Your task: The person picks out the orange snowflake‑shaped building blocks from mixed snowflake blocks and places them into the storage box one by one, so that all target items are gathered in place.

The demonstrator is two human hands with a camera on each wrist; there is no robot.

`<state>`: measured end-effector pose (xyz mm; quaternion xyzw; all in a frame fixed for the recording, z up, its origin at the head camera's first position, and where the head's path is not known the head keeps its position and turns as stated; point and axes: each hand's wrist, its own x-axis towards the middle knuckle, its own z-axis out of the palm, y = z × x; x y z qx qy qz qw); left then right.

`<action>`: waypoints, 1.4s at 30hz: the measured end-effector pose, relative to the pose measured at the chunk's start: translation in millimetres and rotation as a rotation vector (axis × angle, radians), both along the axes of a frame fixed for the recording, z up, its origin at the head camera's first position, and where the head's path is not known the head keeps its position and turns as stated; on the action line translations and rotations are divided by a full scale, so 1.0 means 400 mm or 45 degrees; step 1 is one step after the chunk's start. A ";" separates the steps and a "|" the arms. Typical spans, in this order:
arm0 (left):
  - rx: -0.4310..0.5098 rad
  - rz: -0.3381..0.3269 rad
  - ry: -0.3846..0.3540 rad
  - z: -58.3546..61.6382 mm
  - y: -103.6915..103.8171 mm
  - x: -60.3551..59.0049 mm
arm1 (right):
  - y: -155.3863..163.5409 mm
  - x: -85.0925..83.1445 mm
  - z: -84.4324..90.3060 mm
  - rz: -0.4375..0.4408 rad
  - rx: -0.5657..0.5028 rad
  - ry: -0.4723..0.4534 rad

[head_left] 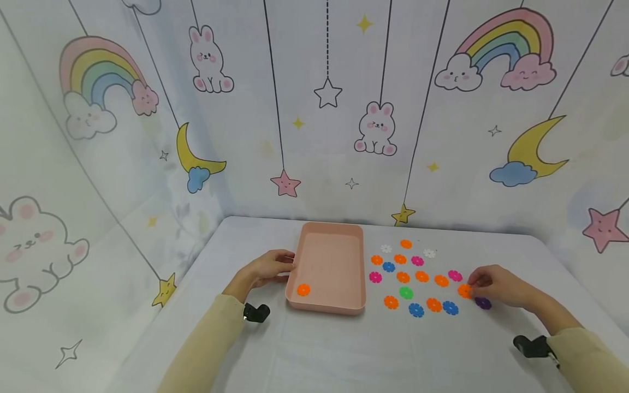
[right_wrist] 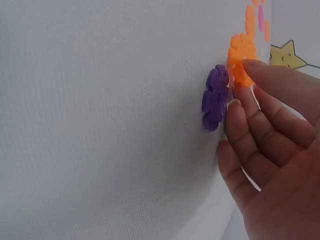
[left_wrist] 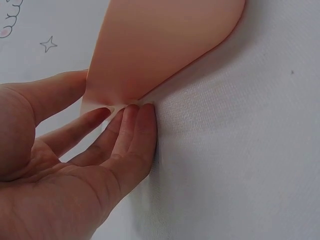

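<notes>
A shallow pink tray (head_left: 329,262) lies on the white table, with one orange flower-shaped disc (head_left: 303,290) inside near its front left corner. My left hand (head_left: 270,267) holds the tray's left side; in the left wrist view the thumb reaches over the tray wall (left_wrist: 165,40) and the fingertips (left_wrist: 145,112) touch its outside. At the right, my right hand (head_left: 501,286) pinches another orange flower-shaped disc (right_wrist: 243,52) between thumb and fingers. A purple disc (right_wrist: 216,97) lies right beside that hand, partly under it in the head view.
Between the tray and my right hand lie several notched discs, among them a green one (head_left: 406,293), a blue one (head_left: 416,310), a pink one (head_left: 455,275) and a white one (head_left: 429,254). Behind the table hangs a patterned white cloth (head_left: 334,142).
</notes>
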<state>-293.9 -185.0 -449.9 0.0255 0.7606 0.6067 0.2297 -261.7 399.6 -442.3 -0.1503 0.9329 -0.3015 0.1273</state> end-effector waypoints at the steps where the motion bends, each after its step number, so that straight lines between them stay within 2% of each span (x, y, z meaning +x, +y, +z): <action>1: -0.002 -0.003 0.000 0.001 0.000 0.001 | 0.000 0.000 0.001 -0.008 -0.003 -0.003; 11: -0.010 0.005 -0.003 0.008 -0.001 0.002 | -0.009 0.007 0.016 -0.046 -0.044 -0.021; 20: -0.006 0.017 -0.012 -0.003 -0.003 0.000 | -0.025 0.006 0.025 -0.050 -0.076 -0.034; 29: -0.023 0.021 0.001 0.006 -0.001 0.002 | -0.100 0.012 0.072 -0.075 -0.137 0.021; 38: -0.005 0.027 -0.004 -0.008 0.000 -0.006 | -0.191 0.024 0.100 -0.140 -0.156 0.062; 42: -0.005 0.029 0.003 -0.009 0.001 -0.006 | -0.227 0.023 0.106 -0.156 -0.206 0.060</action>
